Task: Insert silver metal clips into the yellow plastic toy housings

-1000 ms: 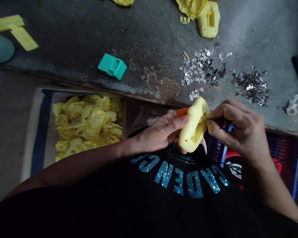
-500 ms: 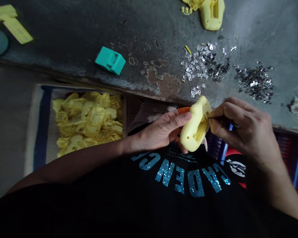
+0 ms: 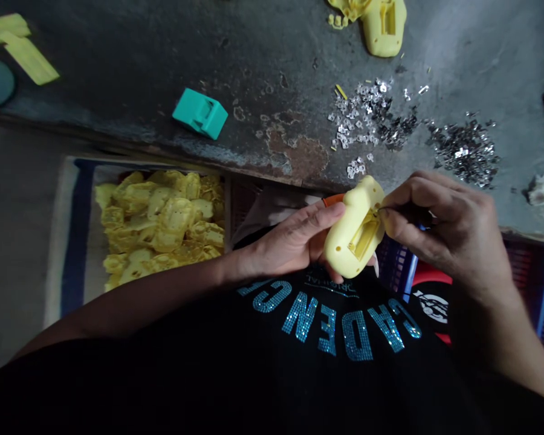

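My left hand (image 3: pixel 294 238) grips a yellow plastic shell (image 3: pixel 344 244), rounded, with a long rectangular recess and small holes facing up. Its thumb lies on the near side, and the other fingers are mostly hidden beneath. At the shell's right edge, my right hand (image 3: pixel 439 217) is closed in a pinch by the end of the recess. Something small and dark shows at its fingertips, too small to name. On the bench just beyond lie a pile of small silvery metal pieces (image 3: pixel 360 118) and a second, darker metal pile (image 3: pixel 466 151).
A teal block (image 3: pixel 200 113) sits near the edge of the worn grey bench (image 3: pixel 254 54). Another yellow shell (image 3: pixel 384 30) lies at the back. Below left, a container holds many yellow plastic parts (image 3: pixel 167 211). Blue baskets (image 3: pixel 401 266) stand under the bench at right.
The yellow shell has tilted slightly, and its recess faces up a little more. Both hands stay in nearly the same place, with the right fingertips still at the shell's edge.
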Motion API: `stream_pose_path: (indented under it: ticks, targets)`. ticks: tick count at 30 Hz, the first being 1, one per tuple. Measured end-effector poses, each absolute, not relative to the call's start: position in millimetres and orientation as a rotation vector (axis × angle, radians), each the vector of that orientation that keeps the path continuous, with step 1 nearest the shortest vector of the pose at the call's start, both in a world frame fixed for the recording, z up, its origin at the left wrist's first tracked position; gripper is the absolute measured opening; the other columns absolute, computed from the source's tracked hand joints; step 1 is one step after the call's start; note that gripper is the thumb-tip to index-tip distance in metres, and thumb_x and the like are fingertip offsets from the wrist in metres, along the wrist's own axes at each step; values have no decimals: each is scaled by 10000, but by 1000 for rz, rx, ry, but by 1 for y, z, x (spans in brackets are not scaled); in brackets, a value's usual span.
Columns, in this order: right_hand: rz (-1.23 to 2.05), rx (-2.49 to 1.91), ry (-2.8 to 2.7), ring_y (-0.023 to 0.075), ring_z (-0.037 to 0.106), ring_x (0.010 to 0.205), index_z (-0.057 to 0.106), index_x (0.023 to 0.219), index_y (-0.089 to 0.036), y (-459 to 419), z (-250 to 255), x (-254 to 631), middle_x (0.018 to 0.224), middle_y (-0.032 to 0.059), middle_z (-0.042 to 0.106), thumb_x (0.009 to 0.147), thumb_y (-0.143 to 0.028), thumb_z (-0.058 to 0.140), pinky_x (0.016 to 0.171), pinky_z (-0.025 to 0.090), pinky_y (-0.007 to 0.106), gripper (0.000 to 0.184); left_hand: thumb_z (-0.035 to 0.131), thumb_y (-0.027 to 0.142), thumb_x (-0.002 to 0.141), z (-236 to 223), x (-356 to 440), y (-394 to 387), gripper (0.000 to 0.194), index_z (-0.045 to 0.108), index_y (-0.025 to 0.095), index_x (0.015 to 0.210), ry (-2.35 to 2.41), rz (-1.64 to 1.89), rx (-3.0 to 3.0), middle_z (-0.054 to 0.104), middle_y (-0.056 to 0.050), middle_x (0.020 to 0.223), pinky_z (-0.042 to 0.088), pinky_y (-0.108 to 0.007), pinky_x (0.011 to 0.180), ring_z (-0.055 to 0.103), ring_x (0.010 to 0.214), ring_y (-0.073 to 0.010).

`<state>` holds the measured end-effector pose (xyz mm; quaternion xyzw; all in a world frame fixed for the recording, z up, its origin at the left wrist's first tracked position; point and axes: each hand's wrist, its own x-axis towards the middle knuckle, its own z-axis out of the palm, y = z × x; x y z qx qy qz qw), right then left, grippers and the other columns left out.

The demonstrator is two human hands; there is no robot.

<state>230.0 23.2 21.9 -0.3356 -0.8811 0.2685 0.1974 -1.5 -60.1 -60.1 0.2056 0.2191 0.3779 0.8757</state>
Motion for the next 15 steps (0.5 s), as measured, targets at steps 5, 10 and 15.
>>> stream_pose_path:
  ticks: [5,10,15]
  targets:
    - [701,-969,-2484,197,664,676,744,945,-274,20,20,228,868,38,742,1044,-266,734,600,485,368,100,830,744,997,-60,-1,-60,911,528,328,1750,476,808,430,853,-134,1395,682,-290,648,901,1036,-327]
    - [505,-1013,-2498,197,658,678,790,997,-278,12,15,225,875,47,751,1084,-306,718,583,450,362,117,863,684,995,-59,0,-61,810,602,328,1674,534,839,405,842,-142,1426,659,-259,579,889,973,-287]
    - [438,-1024,-2453,227,772,823,845,1125,-308,2,16,228,994,48,831,1091,-253,757,663,559,372,109,812,727,1012,-62,-1,-58,849,554,327,1715,461,814,388,818,-171,1476,688,-299,626,899,1047,-340]
